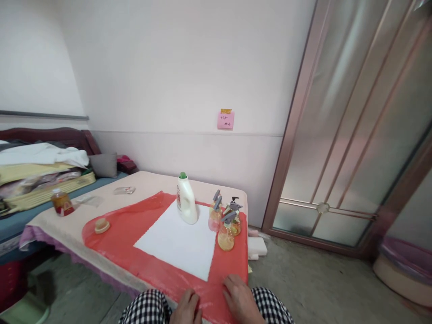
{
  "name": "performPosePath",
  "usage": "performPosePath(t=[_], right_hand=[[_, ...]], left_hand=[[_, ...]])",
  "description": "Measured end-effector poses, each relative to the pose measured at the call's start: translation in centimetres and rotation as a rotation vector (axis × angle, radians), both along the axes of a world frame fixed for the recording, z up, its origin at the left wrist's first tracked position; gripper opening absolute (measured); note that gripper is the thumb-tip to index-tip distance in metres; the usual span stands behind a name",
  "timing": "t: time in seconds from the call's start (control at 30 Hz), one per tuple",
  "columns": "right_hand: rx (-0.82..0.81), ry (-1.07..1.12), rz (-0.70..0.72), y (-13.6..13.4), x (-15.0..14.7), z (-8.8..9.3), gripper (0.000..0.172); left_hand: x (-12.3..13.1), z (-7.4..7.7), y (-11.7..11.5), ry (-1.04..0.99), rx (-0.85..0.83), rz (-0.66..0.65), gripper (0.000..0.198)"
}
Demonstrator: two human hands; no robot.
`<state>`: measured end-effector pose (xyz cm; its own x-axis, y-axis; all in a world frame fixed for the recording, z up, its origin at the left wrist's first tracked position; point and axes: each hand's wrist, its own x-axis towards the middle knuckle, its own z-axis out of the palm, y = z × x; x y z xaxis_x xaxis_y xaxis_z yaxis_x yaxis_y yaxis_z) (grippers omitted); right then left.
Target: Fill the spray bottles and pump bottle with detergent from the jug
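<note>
My left hand (186,308) rests at the near edge of the red plastic sheet (145,258), fingers loosely bent and a little apart, nothing seen in it. To its right, my right hand (241,299) lies on the same sheet with its fingers stretched out, also holding nothing. Beyond both hands is a white paper sheet (178,245). On its far part stands a white detergent jug (186,200) with a green cap. Several clear spray bottles (226,237) with grey triggers and a black-topped pump bottle stand together along the right side, partly hiding one another.
A round beige-lidded object (101,226) sits on the sheet's left. A bottle of amber liquid (62,202) and a clear packet (124,191) lie farther left. A pink note (225,119) is on the wall. The table's right edge borders floor and a glass door (324,171).
</note>
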<state>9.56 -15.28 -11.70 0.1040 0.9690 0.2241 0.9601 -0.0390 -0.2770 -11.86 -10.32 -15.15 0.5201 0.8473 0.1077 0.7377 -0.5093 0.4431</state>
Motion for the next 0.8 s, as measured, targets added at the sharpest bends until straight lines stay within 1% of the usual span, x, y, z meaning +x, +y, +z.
performPosePath(t=[0.2,0.37,0.8], right_hand=[[0.021,0.028,-0.025,0.1,-0.2,-0.3,0.021],[0.033,0.028,-0.036,0.4,-0.4,-0.1,0.022],[0.044,-0.009,-0.046,0.2,-0.8,-0.3,0.021]], left_hand=[[-0.2,0.8,-0.3,0.024,-0.022,-0.002,0.032],[-0.1,1.4,-0.7,0.018,-0.029,0.011,0.033],[-0.6,0.9,-0.9,-0.081,0.026,0.009,0.032]])
